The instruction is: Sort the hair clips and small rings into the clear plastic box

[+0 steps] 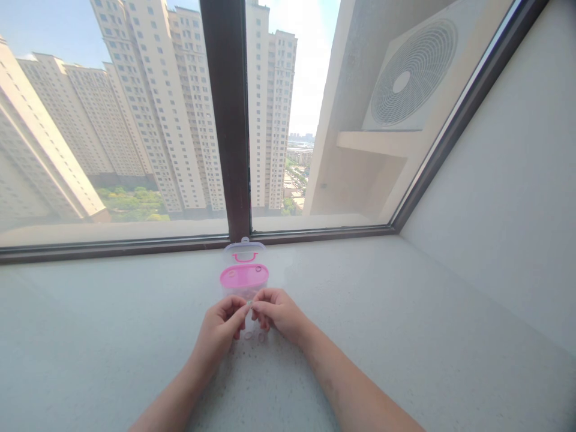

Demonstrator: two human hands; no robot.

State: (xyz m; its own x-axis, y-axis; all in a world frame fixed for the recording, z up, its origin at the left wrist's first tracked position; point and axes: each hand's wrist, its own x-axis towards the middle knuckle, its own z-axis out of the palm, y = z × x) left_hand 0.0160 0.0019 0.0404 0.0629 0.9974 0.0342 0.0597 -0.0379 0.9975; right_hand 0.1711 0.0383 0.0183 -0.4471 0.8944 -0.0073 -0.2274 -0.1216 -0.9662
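Note:
My left hand (pixel 221 321) and my right hand (pixel 279 315) meet fingertip to fingertip low over the window sill. Both are closed in a pinch on one small greenish piece (pixel 249 304), too small and too covered to name. Just below the fingers, a pale pink ring (pixel 248 336) and a second small ring (pixel 261 338) lie on the sill. Right beyond the hands stands a clear plastic box with a pink top (pixel 245 277). A dark little ring (pixel 258 269) and a paler ring (pixel 231 273) rest on that top. My fingers partly hide the box's front.
Behind the pink top, the box's clear lid (pixel 236 247) with a pink handle stands raised against the window frame (pixel 231 120). The pale speckled sill (pixel 112 336) spreads to both sides. A white wall (pixel 499 198) bounds it on the right.

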